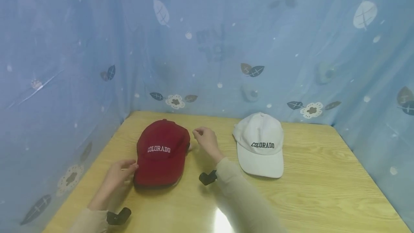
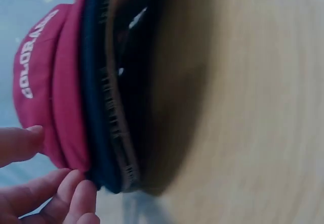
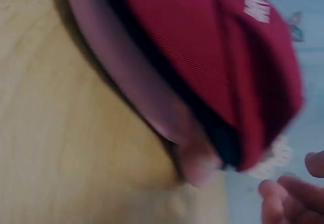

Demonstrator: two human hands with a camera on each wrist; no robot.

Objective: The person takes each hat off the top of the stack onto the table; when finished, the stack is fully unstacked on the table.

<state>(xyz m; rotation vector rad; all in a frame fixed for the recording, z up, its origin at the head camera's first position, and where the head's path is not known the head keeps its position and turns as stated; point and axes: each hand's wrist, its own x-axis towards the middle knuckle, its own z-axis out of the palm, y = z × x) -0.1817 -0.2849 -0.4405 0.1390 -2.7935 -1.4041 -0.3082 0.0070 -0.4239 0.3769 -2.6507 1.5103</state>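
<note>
A red cap (image 1: 162, 139) with white COLORADO lettering sits on the left of the table, brim toward me. Under its edge, the left wrist view shows a dark blue layer (image 2: 96, 82) and a band with lettering (image 2: 112, 102); in the right wrist view a pale pinkish layer (image 3: 121, 62) shows below the red one. My left hand (image 1: 118, 175) touches the red cap's left side, fingertips at its edge and thumb apart from them. Just off the cap's right side is my right hand (image 1: 208, 141), fingers loosely bent and holding nothing.
To the right lies a white cap (image 1: 260, 143) with dark COLORADO lettering, brim toward me. Blue patterned curtains (image 1: 207, 46) enclose the wooden table (image 1: 323, 175) at the back and sides. A black wrist device (image 1: 119, 216) is on my left wrist, another (image 1: 208, 178) on my right.
</note>
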